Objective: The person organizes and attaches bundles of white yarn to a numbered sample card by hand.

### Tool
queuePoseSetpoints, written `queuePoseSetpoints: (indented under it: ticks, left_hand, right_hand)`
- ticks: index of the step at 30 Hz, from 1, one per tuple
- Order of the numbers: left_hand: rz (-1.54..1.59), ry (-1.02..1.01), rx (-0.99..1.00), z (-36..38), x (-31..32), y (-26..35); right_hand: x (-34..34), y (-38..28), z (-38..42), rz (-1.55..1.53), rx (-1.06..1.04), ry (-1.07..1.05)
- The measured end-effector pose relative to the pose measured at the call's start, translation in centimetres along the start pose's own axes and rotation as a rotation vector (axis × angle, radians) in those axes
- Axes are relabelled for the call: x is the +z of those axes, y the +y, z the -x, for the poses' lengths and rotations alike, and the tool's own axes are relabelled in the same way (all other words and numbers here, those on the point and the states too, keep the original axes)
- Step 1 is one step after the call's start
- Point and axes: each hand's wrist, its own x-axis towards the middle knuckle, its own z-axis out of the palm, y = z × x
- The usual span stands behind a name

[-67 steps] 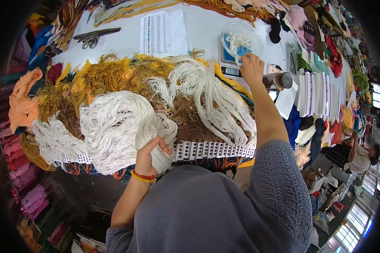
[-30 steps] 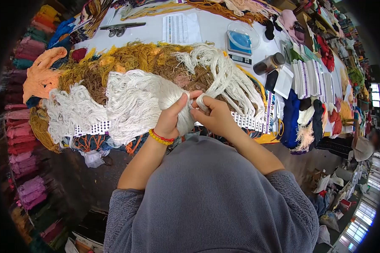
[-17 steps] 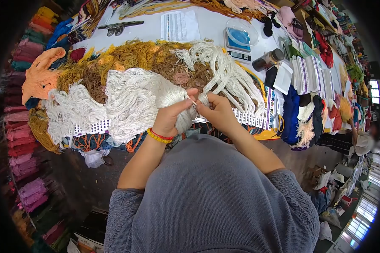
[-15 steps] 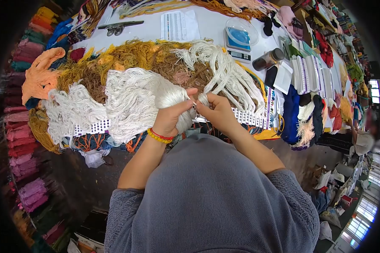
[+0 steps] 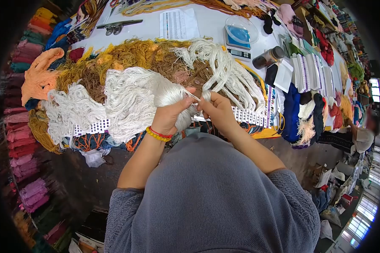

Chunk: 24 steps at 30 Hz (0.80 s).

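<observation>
A thick, glossy bundle of white thread (image 5: pixel 166 93) lies across the near edge of the table. My left hand (image 5: pixel 173 113) is wrapped round its right end, with the thumb pointing toward my other hand. Close beside it, my right hand (image 5: pixel 215 107) is closed on a small wound portion of the white thread. A few taut strands run between the two hands. Loose white thread hanks (image 5: pixel 128 101) spread out to the left, and another white hank (image 5: pixel 228 69) fans out at the right. My right fingertips partly hide the strands they pinch.
Brown and mustard yarn (image 5: pixel 135 57) is heaped behind the white hanks. A peach skein (image 5: pixel 42 76) lies at the left end. Farther back are a printed sheet (image 5: pixel 179 25), a digital scale (image 5: pixel 240 54) under a plastic tub, and a dark jar (image 5: pixel 268 58). Yellow scissors (image 5: pixel 279 122) rest at right.
My right hand has shifted slightly, its fingers now curled lower. Strands of white thread between my hands show longer and straighter than before. The bundle stays in my left hand.
</observation>
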Motion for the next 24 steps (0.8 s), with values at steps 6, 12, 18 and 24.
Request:
queuePoseSetpoints:
  ticks: [6, 12, 18, 24]
  left_hand:
    - [-0.065, 0.051, 0.017, -0.3, 0.1, -0.5]
    - [-0.120, 0.050, 0.047, -0.8, -0.4, -0.2]
    - [-0.036, -0.162, -0.034, -0.9, -2.5, 0.8]
    - [0.437, -0.330, 0.170, -0.1, -7.8, 4.7]
  right_hand:
    - [0.7, -0.8, 0.5, 0.596, -0.239, 0.072]
    - [-0.1, 0.1, -0.7, 0.077, -0.048, 0.071]
    - [-2.1, -2.1, -1.3, -0.604, 0.303, -0.208]
    - [-15.0, -8.3, -4.5, -0.956, -0.444, 0.104]
